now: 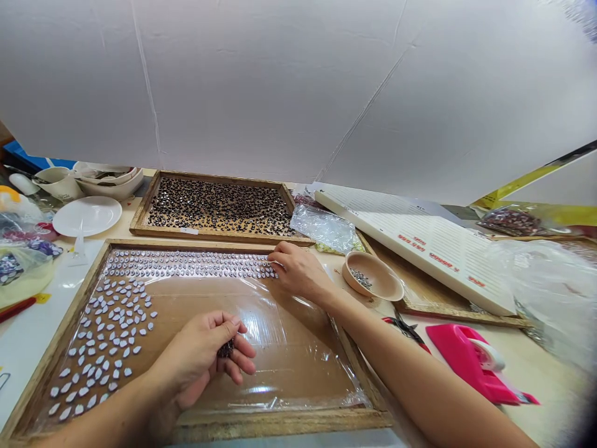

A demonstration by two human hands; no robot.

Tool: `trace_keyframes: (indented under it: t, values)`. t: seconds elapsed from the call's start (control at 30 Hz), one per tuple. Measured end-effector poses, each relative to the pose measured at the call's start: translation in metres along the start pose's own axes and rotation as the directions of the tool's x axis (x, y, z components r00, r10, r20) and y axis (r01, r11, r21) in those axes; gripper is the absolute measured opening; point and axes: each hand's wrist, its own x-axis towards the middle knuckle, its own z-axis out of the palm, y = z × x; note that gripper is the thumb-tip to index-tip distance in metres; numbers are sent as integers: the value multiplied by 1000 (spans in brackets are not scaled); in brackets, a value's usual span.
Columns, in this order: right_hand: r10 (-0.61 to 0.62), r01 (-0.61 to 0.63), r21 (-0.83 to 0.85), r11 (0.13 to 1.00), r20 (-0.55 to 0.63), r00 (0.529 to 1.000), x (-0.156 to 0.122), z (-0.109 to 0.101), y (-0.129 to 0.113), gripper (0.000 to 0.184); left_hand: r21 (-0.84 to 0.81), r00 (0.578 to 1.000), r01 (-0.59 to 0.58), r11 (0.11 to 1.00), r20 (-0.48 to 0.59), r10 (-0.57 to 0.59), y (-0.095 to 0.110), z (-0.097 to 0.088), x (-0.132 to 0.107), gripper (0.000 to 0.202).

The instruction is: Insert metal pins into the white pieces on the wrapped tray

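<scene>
My left hand [205,354] hovers over the near wooden tray [289,423], fingers curled around a small clump of dark beads [226,348]. My right hand [298,270] reaches to the right end of the neat rows of pale stones [186,264] along the tray's far side, fingertips pinched together on the last row; what they pinch is too small to name. Loose pale teardrop stones [105,336] lie scattered over the tray's left part on clear film.
A second wooden tray [140,218] full of dark beads sits behind. To the right are a tan bowl [373,277] with small bits, a plastic bag [324,227], a white board [420,239], scissors [405,326] and a pink tape dispenser [471,361]. White dishes [86,214] stand at left.
</scene>
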Motion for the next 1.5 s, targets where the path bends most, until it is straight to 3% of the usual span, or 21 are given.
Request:
trace_keyframes:
  t: [0.1, 0.2, 0.3, 0.4, 0.5, 0.63, 0.77, 1.03, 1.17, 1.37, 1.5]
  values:
    - [-33, 40, 94, 995, -79, 996, -7, -12, -7, 22, -50, 1000, -20, 999, -15, 19, 1, 0, 0, 15]
    - [-81, 131, 302, 944, -170, 982, -18, -26, -29, 16, -129, 999, -34, 991, -15, 33, 3, 0, -1, 18]
    - [-176, 194, 530, 826, -84, 981, -27, -37, -59, 14, -215, 999, -38, 976, 10, 41, 4, 0, -1, 25]
    - [-243, 181, 604, 776, 21, 970, -30, -43, -83, 15, -263, 993, -77, 962, 66, 98, 3, 0, 0, 29]
    - [-244, 162, 612, 774, 53, 968, -28, -42, -92, 15, -282, 989, -108, 953, 65, 131, 2, -2, 0, 28]
    - [-247, 158, 626, 764, 58, 967, -25, -40, -96, 14, -312, 991, -129, 941, -16, 130, 1, -2, 1, 26]
    - [-203, 182, 635, 751, -39, 978, -25, -38, -105, 10, -346, 990, -139, 928, -27, 138, 1, 1, 1, 22]
    - [-214, 274, 456, 847, -178, 960, -26, -27, -123, 14, -451, 982, -189, 872, -71, 176, 0, 0, 3, 26]
    - [-201, 252, 476, 843, -155, 967, -24, -33, -120, 11, -438, 983, -177, 881, -40, 177, 0, 0, 2, 24]
    - [-128, 116, 553, 825, -17, 992, -21, -45, -103, 9, -378, 987, -139, 915, 26, 160, 3, 2, -1, 26]
    - [-148, 156, 483, 862, -56, 987, -24, -40, -98, 10, -363, 989, -126, 923, 28, 146, 5, 1, -3, 24]
